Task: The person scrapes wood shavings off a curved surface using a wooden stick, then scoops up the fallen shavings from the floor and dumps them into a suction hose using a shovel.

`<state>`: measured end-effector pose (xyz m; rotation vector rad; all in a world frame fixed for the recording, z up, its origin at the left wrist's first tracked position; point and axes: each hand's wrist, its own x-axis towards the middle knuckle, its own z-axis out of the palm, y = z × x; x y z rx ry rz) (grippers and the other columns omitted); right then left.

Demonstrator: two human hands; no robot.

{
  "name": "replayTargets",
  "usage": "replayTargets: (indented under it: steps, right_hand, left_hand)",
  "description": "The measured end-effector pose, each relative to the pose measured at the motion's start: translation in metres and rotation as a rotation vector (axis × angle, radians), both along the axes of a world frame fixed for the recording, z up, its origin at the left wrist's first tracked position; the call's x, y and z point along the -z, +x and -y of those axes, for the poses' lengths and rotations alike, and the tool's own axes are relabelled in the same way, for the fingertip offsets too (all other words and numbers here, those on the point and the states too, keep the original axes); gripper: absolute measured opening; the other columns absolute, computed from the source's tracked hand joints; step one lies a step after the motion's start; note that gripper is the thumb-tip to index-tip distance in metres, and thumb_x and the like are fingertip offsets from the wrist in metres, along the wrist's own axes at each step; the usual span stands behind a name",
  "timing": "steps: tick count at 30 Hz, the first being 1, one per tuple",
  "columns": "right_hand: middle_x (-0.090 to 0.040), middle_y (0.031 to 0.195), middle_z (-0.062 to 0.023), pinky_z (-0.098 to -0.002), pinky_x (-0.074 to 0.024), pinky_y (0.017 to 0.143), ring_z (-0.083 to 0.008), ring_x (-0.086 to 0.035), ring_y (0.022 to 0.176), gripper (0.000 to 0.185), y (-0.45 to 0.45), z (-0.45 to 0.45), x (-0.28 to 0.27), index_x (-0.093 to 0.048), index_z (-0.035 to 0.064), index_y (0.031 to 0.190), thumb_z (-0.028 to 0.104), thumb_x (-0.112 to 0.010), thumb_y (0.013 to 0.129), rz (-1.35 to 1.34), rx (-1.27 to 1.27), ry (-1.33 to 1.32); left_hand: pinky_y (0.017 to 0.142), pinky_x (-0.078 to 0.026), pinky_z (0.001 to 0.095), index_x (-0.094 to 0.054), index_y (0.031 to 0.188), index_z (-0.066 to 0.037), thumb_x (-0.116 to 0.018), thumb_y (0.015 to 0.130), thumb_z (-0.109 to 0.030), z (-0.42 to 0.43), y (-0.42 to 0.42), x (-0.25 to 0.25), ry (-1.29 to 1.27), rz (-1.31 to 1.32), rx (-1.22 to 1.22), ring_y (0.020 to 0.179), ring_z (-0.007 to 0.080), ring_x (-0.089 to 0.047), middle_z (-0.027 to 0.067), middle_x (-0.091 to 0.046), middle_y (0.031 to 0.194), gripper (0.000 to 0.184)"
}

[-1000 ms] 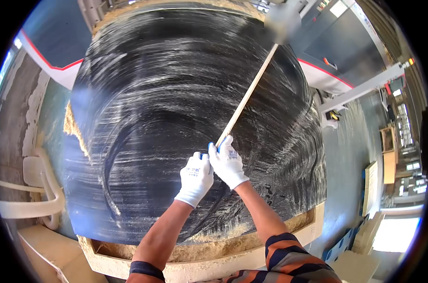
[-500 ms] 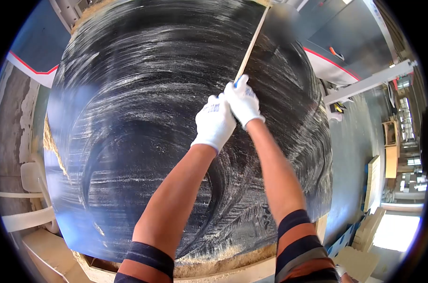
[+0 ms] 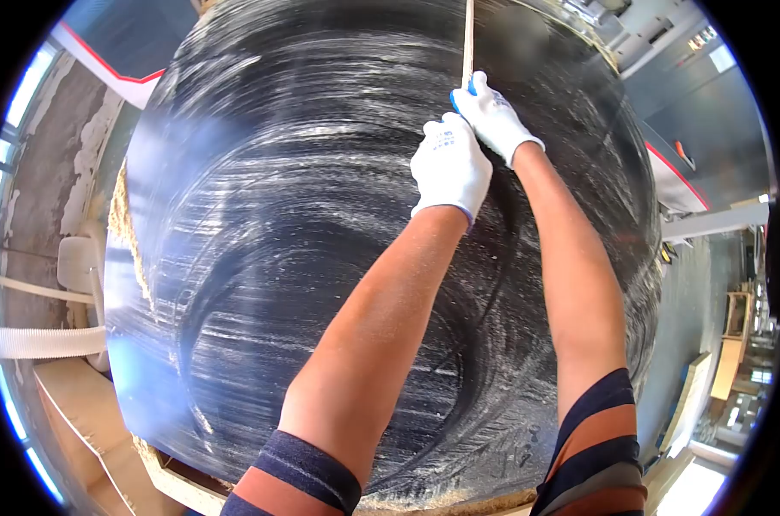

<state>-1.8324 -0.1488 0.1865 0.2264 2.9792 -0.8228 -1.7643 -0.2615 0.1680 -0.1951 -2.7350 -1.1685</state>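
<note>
Both hands wear white gloves with blue at the fingertips and reach out over a black surface [image 3: 321, 258] streaked with pale dust. My right hand [image 3: 496, 119] is closed round a thin wooden stick [image 3: 468, 39], which runs up out of the top of the view. Just below and to the left, my left hand [image 3: 450, 166] has its fingers curled close against the right one, in line with the stick. The stick's lower end is hidden by the gloves.
A ribbed white hose [image 3: 46, 343] lies at the left beside a wooden board [image 3: 93, 439]. Sawdust [image 3: 125, 224] lines the surface's left edge. A metal beam [image 3: 717, 222] and a grey panel with red trim stand at the right.
Both hands have moved away from my body and to the right across the black surface with the stick, which now points nearly straight ahead. The view has also shifted.
</note>
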Motion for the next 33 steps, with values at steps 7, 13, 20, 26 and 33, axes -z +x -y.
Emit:
replayTargets:
  steps: [7, 13, 20, 26, 33]
  right_hand:
    - [-0.06, 0.123, -0.0293, -0.0468, -0.0453, 0.095, -0.0452, -0.058, 0.113, 0.069, -0.035, 0.075, 0.0, -0.032, -0.0017, 0.142, 0.043, -0.042, 0.091, 0.024, -0.25, 0.07]
    - [-0.064, 0.106, -0.0294, -0.0486, -0.0463, 0.085, -0.0427, -0.063, 0.1, 0.051, -0.03, 0.152, -0.019, -0.039, -0.0016, 0.127, 0.038, -0.045, 0.095, 0.095, -0.455, 0.125]
    - [-0.065, 0.1, -0.0315, -0.0465, -0.0536, 0.079, -0.04, -0.068, 0.092, 0.061, 0.0, 0.203, -0.016, -0.035, -0.0076, 0.137, 0.034, -0.047, 0.094, -0.053, -0.802, 0.44]
    - [-0.045, 0.136, -0.0373, -0.0491, -0.0581, 0.072, -0.0347, -0.071, 0.094, 0.037, 0.077, 0.251, -0.027, -0.062, 0.0099, 0.121, 0.03, -0.044, 0.096, 0.025, -1.052, 0.56]
    - [-0.068, 0.107, -0.0251, -0.0475, -0.0515, 0.087, -0.0386, -0.069, 0.094, 0.07, 0.168, 0.339, -0.028, -0.031, -0.0114, 0.142, 0.039, -0.04, 0.095, 0.182, -0.742, 0.153]
  left_hand:
    - [0.075, -0.054, 0.049, -0.051, 0.106, 0.001, -0.058, 0.089, -0.015, 0.056, -0.006, -0.004, 0.073, 0.114, -0.149, 0.086, 0.0421, -0.066, 0.0252, -0.058, 0.103, 0.024]
    - [0.077, -0.052, 0.0489, -0.049, 0.11, 0.0, -0.06, 0.09, -0.017, 0.11, 0.008, -0.004, 0.098, 0.129, -0.305, 0.088, 0.0417, -0.065, 0.0241, -0.057, 0.106, 0.028]
    - [0.074, -0.053, 0.0486, -0.047, 0.111, 0.0, -0.063, 0.09, -0.021, 0.15, 0.06, -0.006, 0.138, 0.147, -0.395, 0.085, 0.0418, -0.065, 0.0234, -0.057, 0.104, 0.034]
    - [0.079, -0.05, 0.0471, -0.054, 0.108, -0.002, -0.062, 0.089, -0.017, 0.198, 0.14, -0.008, 0.118, 0.121, -0.422, 0.096, 0.0385, -0.059, 0.0187, -0.056, 0.102, 0.025]
    - [0.081, -0.049, 0.0472, -0.057, 0.106, -0.004, -0.065, 0.087, -0.014, 0.288, 0.229, -0.005, 0.099, 0.109, -0.483, 0.095, 0.0425, -0.06, 0.0211, -0.059, 0.1, 0.023]
